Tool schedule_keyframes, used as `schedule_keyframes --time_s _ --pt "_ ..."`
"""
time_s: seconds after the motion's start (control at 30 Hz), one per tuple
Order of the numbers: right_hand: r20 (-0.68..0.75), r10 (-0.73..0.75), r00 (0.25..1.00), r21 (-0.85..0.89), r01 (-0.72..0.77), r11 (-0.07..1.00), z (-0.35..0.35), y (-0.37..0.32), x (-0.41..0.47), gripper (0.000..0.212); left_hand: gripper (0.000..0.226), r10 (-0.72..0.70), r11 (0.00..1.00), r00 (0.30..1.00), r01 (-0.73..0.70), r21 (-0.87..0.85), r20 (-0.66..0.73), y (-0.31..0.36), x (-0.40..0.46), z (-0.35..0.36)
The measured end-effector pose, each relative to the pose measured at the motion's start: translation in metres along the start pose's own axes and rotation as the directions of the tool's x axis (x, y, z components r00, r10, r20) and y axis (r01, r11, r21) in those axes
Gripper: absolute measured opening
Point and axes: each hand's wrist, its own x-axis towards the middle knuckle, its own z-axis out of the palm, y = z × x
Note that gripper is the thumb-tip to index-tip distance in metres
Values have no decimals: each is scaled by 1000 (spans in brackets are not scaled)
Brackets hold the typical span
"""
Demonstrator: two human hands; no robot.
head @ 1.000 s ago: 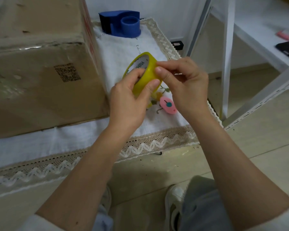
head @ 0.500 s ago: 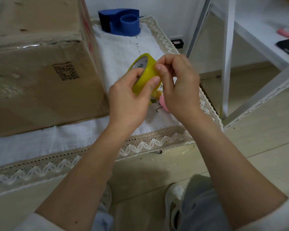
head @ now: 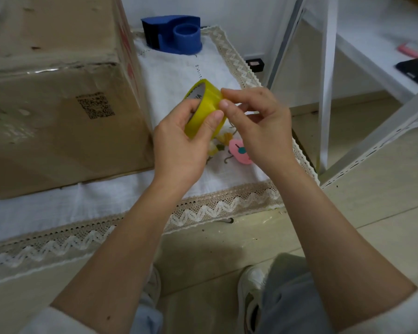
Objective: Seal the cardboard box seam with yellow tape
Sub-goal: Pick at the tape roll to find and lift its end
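Mid-frame, I grip the yellow tape roll in my left hand while my right hand pinches at its rim, probably hunting the loose end.

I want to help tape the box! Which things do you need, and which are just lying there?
Needed:
yellow tape roll, held in the left hand, picked at by the right hand
cardboard box

Just lying there:
blue tape dispenser
pink thing
black phone
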Motion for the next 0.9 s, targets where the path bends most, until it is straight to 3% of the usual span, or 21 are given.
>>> schedule_keyframes --time_s 0.17,0.37,0.6,0.73,0.83,0.9 --pt "-34 22 999 77 -19 997 0 0 2 9 18 11 999 1000 -11 35 -3 -3 0 -1" --pt "-19 9 1000 46 -8 999 1 4 2 4 19 18 999 1000 -17 51 -11 -4 -1 0" --pt "-12 -163 987 -200 157 967 4 5 0 4 15 5 999 1000 -5 43 -14 -4 -2 2" --pt "-13 -133 991 -61 132 989 4 2 0 6 5 -33 996 999 32 -88 -6 0 0 1" --pt "18 -59 998 139 56 989 3 -4 -1 30 7 -13 996 1000 11 -90 -19 1 4 -2" --pt "23 -37 999 127 34 991 3 -6 1 36 5 3 996 1000 -5 -87 -21 3 4 -3"
